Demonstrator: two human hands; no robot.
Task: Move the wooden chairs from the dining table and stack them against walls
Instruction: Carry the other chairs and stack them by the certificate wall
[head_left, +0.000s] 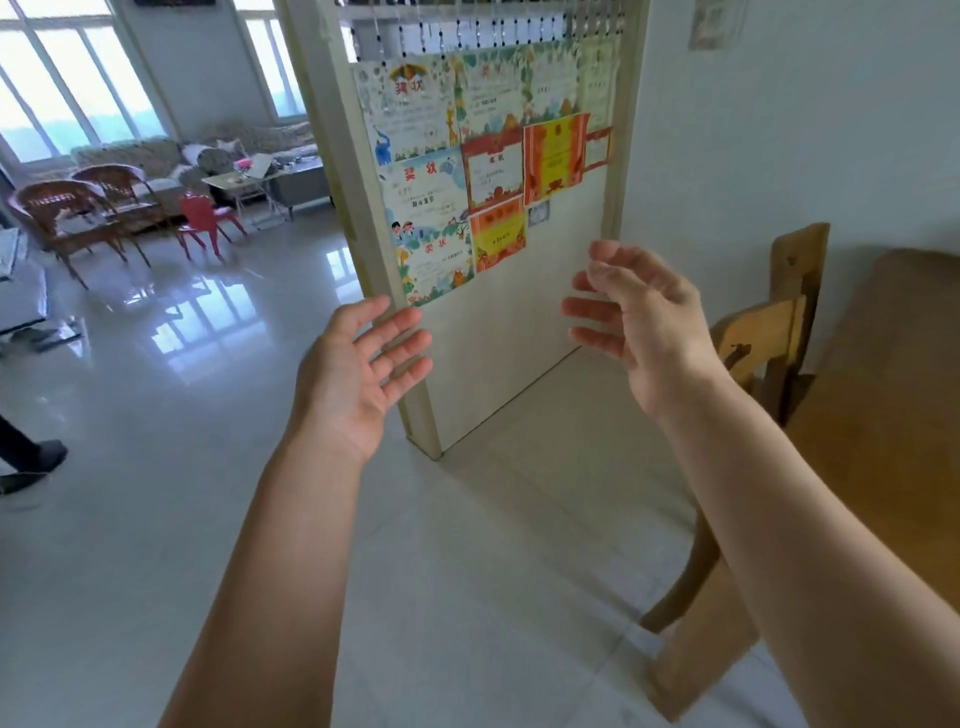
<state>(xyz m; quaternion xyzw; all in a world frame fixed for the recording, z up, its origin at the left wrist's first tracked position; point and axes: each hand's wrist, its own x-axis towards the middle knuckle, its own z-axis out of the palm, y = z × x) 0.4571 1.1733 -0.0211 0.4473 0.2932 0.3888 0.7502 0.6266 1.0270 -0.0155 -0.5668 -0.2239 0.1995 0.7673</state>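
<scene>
On the partition wall (519, 322) ahead of me hang award certificates (467, 171); the top-left one (408, 111) reads 奖状 in red; another below (423, 179) reads 奖状 too; smaller print is illegible.

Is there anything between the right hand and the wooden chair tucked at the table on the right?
Nothing visible. The right hand hangs open in the air just left of the wooden chair at the dining table, with only the bare wall behind the gap. The left hand is open too.
</scene>
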